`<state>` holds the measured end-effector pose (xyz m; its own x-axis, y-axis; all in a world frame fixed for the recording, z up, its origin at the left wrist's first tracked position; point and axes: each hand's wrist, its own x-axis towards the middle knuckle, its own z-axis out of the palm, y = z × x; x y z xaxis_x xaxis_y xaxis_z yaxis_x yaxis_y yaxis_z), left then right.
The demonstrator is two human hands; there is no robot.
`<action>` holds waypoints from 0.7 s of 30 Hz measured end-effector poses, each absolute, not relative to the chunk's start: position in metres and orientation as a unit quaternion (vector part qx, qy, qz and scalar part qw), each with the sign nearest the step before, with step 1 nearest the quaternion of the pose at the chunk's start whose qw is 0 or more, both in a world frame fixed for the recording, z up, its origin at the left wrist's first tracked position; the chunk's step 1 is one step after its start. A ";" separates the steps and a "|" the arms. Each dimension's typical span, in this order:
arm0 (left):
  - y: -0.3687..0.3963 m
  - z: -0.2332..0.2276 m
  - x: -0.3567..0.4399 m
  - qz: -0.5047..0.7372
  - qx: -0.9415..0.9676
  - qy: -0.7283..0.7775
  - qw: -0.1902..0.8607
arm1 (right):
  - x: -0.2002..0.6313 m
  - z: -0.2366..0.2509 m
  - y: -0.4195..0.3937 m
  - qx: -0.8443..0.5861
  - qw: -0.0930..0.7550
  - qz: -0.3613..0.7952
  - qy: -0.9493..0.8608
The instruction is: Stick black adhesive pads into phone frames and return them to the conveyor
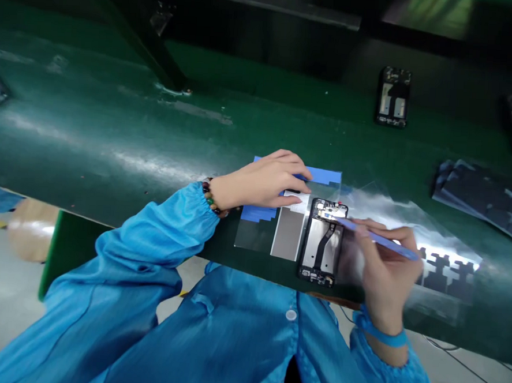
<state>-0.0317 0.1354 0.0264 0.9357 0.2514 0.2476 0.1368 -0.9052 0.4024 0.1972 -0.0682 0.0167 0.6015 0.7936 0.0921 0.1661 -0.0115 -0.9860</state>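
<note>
My view is dim overall; overhead light throws white glare on the clear film (430, 248) and green bench (112, 136). Right hand (381, 268) motion-blurred; edges soft, bowed.

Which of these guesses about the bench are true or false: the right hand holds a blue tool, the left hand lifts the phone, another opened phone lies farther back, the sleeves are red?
1. The right hand holds a thin blue tool over the opened phone. True.
2. The left hand lifts that phone. False: it rests on a sheet with blue pieces beside the phone.
3. Another opened phone lies farther back on the green bench. True.
4. The sleeves are red. False: the sleeves are blue.
</note>
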 end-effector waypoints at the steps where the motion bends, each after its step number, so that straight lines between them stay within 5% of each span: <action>1: 0.137 0.029 -0.036 0.145 0.963 0.099 0.205 | 0.186 0.018 -0.064 -0.657 0.584 0.282 -0.384; 21: 0.112 0.031 -0.056 0.052 0.992 0.049 0.102 | 0.160 0.009 -0.048 -0.671 0.514 0.314 -0.432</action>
